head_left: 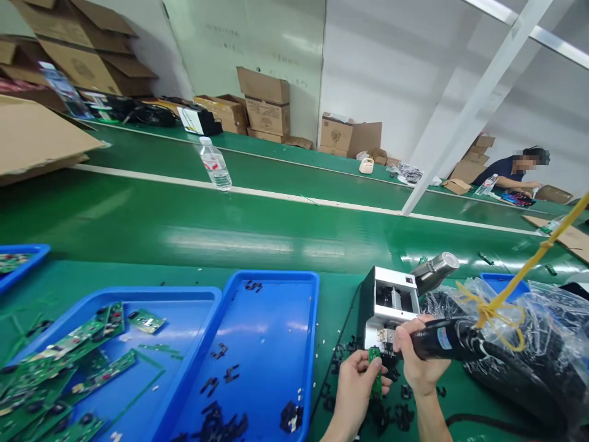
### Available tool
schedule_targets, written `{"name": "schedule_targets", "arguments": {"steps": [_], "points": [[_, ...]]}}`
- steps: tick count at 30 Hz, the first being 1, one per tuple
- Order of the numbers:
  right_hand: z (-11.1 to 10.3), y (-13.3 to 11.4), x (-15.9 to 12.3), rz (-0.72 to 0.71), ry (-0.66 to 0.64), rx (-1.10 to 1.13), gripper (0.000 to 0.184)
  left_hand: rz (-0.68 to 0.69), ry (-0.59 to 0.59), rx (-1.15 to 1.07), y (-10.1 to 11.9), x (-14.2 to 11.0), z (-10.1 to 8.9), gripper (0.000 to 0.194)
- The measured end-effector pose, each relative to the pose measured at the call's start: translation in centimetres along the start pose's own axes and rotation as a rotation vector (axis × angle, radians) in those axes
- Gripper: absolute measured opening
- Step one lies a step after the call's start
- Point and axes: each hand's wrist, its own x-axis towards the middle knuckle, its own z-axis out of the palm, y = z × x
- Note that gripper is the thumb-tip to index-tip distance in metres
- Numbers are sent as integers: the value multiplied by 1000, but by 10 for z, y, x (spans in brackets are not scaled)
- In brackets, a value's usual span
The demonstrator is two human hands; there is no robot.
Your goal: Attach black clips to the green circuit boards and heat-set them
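Note:
My left hand (353, 388) pinches a small green circuit board (375, 372) upright in front of a white-and-black machine (372, 325), probably a screw feeder. My right hand (426, 368) is wrapped round a black electric screwdriver (439, 339), held almost level with its front end pointing left toward the machine. Its tip is hidden by my fingers and the machine's front. A yellow cord (529, 279) is tied to the screwdriver's rear. Small black plastic parts (404, 417) lie scattered on the green mat beneath both hands.
Left of my hands lie a blue tray (271, 344) with black clips and another blue tray (193, 301) with green boards (103, 374). A metal cylinder (439, 267) and plastic-bagged black parts (515, 374) flank the machine's right. Beyond runs a green conveyor (276, 227) carrying a water bottle (215, 164).

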Motion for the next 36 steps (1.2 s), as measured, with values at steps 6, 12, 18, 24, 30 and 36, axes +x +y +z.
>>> {"name": "schedule_targets", "arguments": {"steps": [6, 12, 18, 24, 30, 36], "points": [[0, -1, -3, -34, 31, 20, 18, 17, 9, 3, -1, -1, 1, 60], [2, -3, -8, -60, 81, 112, 28, 19, -7, 24, -2, 4, -2, 64], [6, -16, -12, -67, 141, 281, 35, 15, -10, 36, -7, 7, -3, 64], [15, -29, -7, -161, 114, 405, 35, 25, 5, 43, -11, 6, -3, 63], [19, -22, -7, -143, 74, 370, 31, 29, 10, 46, -13, 9, -4, 65], [18, -14, -7, -157, 58, 279, 21, 54, 21, 62, -18, 8, 1, 65]]}}
